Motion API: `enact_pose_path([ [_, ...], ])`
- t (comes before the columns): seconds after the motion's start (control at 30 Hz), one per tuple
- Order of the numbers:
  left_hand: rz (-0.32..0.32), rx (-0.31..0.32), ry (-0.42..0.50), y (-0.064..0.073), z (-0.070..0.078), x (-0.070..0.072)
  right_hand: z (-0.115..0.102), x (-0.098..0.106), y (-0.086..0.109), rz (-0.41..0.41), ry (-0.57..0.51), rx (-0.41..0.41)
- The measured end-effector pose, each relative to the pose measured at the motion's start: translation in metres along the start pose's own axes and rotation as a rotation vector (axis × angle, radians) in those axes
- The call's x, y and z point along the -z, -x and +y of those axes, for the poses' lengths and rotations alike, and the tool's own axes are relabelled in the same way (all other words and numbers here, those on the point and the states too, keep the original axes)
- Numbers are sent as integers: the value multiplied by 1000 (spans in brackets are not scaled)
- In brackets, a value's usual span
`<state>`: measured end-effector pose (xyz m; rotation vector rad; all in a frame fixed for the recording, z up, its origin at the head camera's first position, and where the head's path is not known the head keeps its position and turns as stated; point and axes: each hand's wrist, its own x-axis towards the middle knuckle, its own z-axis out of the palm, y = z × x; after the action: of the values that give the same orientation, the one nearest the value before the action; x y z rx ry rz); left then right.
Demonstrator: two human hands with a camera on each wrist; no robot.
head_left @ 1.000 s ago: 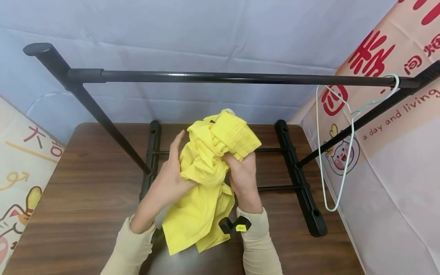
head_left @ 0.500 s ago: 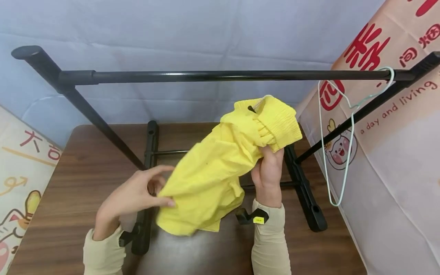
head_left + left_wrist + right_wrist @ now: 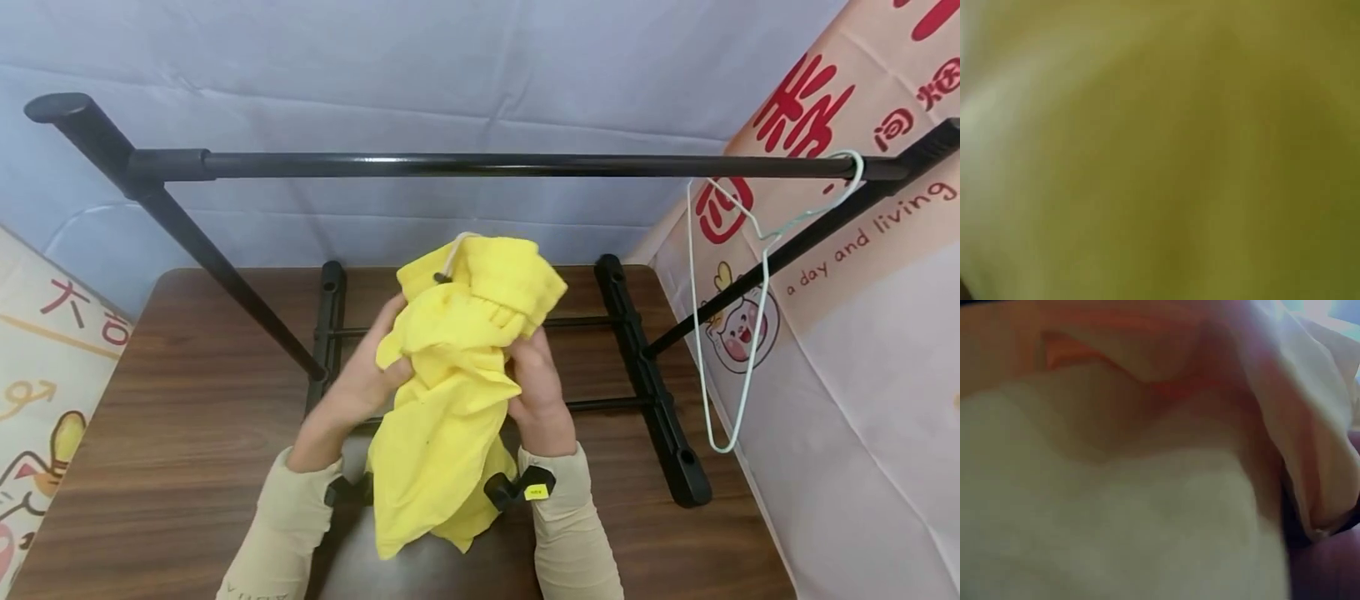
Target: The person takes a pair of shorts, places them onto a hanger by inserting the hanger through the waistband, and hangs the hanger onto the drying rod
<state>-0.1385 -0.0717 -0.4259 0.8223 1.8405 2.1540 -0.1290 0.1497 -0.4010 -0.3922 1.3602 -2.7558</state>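
Yellow shorts [image 3: 442, 392] with a gathered elastic waistband and a pale drawstring hang bunched between both hands, waistband away from me and legs toward me. My left hand [image 3: 363, 379] grips their left side, thumb on the front and the other fingers mostly behind the cloth. On the opposite side my right hand [image 3: 538, 392] holds the shorts just below the waistband, its fingertips hidden in folds. Blurred yellow cloth of the shorts [image 3: 1179, 150] fills the left wrist view. Folds of the shorts [image 3: 1147, 519] cover most of the right wrist view.
A black garment rack [image 3: 465, 166] stands on the brown wooden table [image 3: 202, 433], its crossbar beyond my hands. One pale green hanger [image 3: 757, 308] hangs at the bar's right end. Printed cloth panels [image 3: 847, 350] flank the table.
The shorts swung out to the right in my right hand while my left touched the legs. Now they are back in the middle, and my left hand grips them near the top again.
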Motion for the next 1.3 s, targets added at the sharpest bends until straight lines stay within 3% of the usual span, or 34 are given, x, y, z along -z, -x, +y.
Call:
enact_pose_path([
  [0.07, 19, 24, 88, -1, 0, -8, 2, 1, 0, 5, 56, -59],
  [0.13, 100, 52, 135, -1, 3, -11, 1, 5, -1, 42, 129, -85],
  [0.27, 359, 98, 77, 5, 12, -3, -10, 27, -4, 204, 271, -37],
  [0.37, 461, 88, 8, 10, 20, 11, -24, 46, -4, 277, 346, 23],
  [0.5, 483, 55, -61, 15, 28, 22, -42, 60, -1, 213, 430, 70],
  [0.6, 516, 27, -33, 15, 33, 20, -47, 63, 0, 144, 436, 73],
  [0.7, 576, -45, 62, 12, 37, 11, -43, 62, 5, 71, 336, 49],
  [0.87, 696, -227, 166, 4, 39, -7, -19, 50, 26, -35, 153, -27],
  [0.97, 725, -269, 158, 0, 39, -14, -2, 35, 33, -35, 224, -147],
  [1.1, 684, -289, 166, -2, 42, -8, 10, 22, 30, 7, 396, -306],
  [1.17, 655, -299, 165, 0, 44, 0, 8, 24, 27, 46, 435, -303],
  [1.3, 629, -285, 137, 6, 51, 16, -9, 45, 24, 108, 507, -179],
])
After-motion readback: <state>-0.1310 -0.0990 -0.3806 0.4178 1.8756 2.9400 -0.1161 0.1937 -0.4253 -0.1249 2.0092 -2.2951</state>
